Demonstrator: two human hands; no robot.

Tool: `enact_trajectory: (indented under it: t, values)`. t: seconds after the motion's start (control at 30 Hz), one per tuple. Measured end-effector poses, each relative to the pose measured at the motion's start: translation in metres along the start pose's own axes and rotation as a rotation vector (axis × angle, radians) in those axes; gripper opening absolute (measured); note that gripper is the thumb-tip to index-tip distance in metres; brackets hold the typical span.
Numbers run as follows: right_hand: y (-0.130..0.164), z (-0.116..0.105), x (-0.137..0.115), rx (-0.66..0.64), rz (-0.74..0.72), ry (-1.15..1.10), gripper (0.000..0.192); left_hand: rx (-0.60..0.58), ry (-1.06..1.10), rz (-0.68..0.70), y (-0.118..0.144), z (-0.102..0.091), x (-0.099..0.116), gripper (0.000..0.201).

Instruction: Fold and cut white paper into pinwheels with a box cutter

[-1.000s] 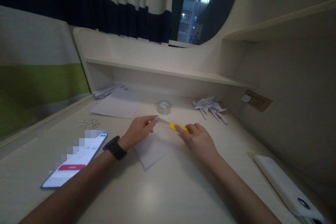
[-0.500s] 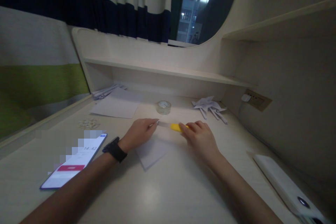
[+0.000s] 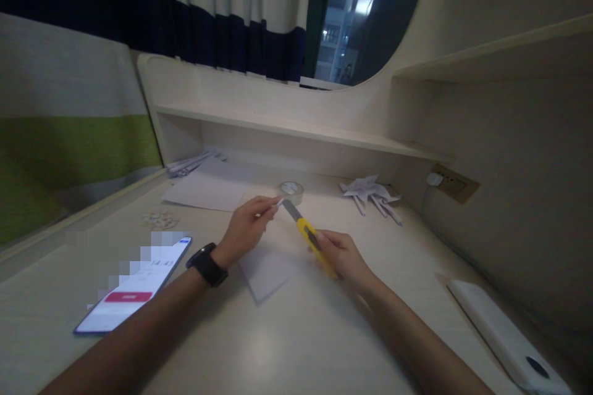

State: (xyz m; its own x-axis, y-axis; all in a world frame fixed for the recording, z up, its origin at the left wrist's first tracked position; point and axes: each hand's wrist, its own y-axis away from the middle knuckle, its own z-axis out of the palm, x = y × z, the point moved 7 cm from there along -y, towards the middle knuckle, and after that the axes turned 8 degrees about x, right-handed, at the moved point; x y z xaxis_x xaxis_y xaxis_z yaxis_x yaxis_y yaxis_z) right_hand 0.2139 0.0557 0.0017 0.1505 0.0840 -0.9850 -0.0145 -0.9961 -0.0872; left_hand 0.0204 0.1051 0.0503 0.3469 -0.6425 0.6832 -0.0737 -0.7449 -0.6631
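Observation:
My right hand is closed around a yellow utility knife, its grey blade out and pointing away to the upper left. The blade's tip is beside the fingertips of my left hand. Those fingers pinch a small white piece, too small to make out; whether the blade touches it I cannot tell. A square sheet of white paper lies flat on the desk below my hands. Just behind the blade is a roll of clear tape, partly covered by my left fingertips and the knife.
Folded paper pinwheels lie at the back right. A larger white sheet and rolled paper sticks are at the back left. A small pale pile is behind a lit phone. A white device lies at right.
The utility knife has turned from nearly level to a slant, its handle now lower right. My left fingertips have risen slightly, with the small white piece still between them.

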Motion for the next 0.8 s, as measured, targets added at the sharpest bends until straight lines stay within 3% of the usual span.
enact_trajectory:
  t: [0.17, 0.4, 0.5, 0.63, 0.8]
  values:
    - [0.004, 0.004, 0.009, -0.033, 0.160, -0.235, 0.042, 0.098, 0.037, -0.113, 0.000, -0.009, 0.002, 0.027]
    - [0.000, 0.000, 0.019, -0.259, 0.266, -0.322, 0.041, 0.070, 0.140, -0.168, 0.001, -0.008, 0.006, 0.024]
    - [0.001, -0.002, 0.016, -0.233, 0.252, -0.283, 0.039, 0.053, 0.154, -0.183, 0.000, -0.007, 0.004, 0.025]
    - [0.000, -0.005, 0.003, -0.088, 0.088, -0.125, 0.039, 0.043, 0.192, -0.231, 0.000, -0.006, -0.001, 0.026]
    - [0.002, -0.010, -0.015, 0.078, -0.283, 0.213, 0.042, 0.043, 0.259, -0.317, 0.000, -0.005, -0.010, 0.027]
